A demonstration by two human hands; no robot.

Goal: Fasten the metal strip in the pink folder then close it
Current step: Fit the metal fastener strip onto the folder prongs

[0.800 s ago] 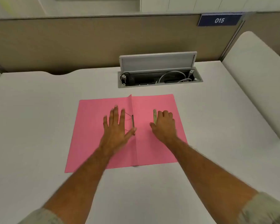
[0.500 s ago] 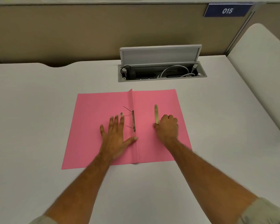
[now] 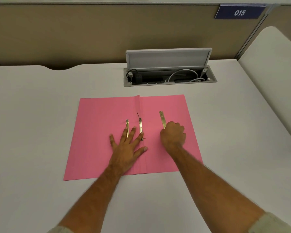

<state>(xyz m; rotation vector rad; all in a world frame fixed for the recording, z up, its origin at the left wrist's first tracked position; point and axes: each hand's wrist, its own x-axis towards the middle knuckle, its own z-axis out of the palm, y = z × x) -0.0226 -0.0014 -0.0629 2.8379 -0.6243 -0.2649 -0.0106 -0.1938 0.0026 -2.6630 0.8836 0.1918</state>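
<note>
The pink folder [image 3: 97,132] lies open and flat on the white desk. Beside its centre crease sits a brass fastener bar [image 3: 140,126] with thin prongs sticking up at both ends. A second brass strip [image 3: 127,126] lies on the left leaf, partly under my fingers. A loose metal strip [image 3: 162,119] lies on the right leaf. My left hand [image 3: 127,148] rests flat, fingers spread, across the left leaf and the crease. My right hand [image 3: 173,136] is curled with its fingertips on the near end of the loose strip.
An open cable box [image 3: 170,76] with a raised lid and cords is set into the desk [image 3: 32,115] behind the folder. A tan partition [image 3: 91,31] with a blue "015" sign [image 3: 239,12] runs along the back. Another white surface [image 3: 275,73] adjoins at the right.
My left hand slid back toward me, uncovering the fastener bar and a strip on the left leaf. My right hand curled and drew back to the near end of the loose strip.
</note>
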